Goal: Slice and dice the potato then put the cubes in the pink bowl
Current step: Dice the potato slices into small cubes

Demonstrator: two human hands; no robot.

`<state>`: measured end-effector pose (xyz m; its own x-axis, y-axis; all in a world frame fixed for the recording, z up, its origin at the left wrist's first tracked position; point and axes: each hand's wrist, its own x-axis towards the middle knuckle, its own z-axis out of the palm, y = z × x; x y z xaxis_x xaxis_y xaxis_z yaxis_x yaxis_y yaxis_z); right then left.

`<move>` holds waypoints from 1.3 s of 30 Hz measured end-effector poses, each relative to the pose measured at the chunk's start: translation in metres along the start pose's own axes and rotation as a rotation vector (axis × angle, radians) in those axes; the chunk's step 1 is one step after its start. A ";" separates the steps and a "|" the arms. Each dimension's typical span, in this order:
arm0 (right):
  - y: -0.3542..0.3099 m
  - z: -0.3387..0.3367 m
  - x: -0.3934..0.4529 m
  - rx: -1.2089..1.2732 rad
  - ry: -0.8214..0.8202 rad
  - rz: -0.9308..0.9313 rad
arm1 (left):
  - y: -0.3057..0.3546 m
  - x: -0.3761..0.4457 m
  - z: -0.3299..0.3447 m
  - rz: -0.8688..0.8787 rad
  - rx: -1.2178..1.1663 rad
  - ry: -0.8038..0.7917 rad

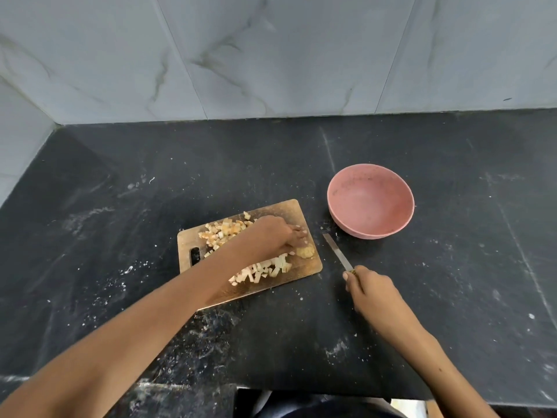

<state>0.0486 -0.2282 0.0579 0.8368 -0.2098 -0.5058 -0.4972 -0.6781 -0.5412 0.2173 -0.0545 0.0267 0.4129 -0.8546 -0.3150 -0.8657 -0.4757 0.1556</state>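
A wooden cutting board [271, 292] lies on the black counter with diced potato cubes [221, 232] piled at its far left and more cubes [262, 271] near its front. My left hand [278, 233] reaches across the board, its fingers curled over a small potato piece [305, 251] at the right edge. My right hand [369, 286] grips the handle of a knife [337, 251], whose blade lies flat on the counter between the board and the pink bowl [370, 203]. The bowl holds nothing.
The black stone counter [150, 191] is dusted with white specks and scraps. A marble-tiled wall [271, 55] rises behind it, with a corner at the far left. The counter's front edge [331, 393] runs just below my arms.
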 end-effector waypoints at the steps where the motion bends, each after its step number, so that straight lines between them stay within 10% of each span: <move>1: 0.000 0.000 0.001 0.004 0.001 0.001 | -0.001 0.000 0.002 -0.002 0.005 0.017; 23: -0.043 0.017 0.041 -0.114 0.054 -0.073 | 0.056 0.000 0.039 -0.508 -0.154 0.772; 39: -0.056 0.023 0.053 -0.410 -0.040 0.037 | 0.062 0.013 0.034 -0.639 -0.191 0.869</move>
<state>0.1156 -0.1849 0.0460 0.8066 -0.2170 -0.5498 -0.3872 -0.8968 -0.2142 0.1592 -0.0883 0.0002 0.8938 -0.2580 0.3668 -0.3933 -0.8439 0.3648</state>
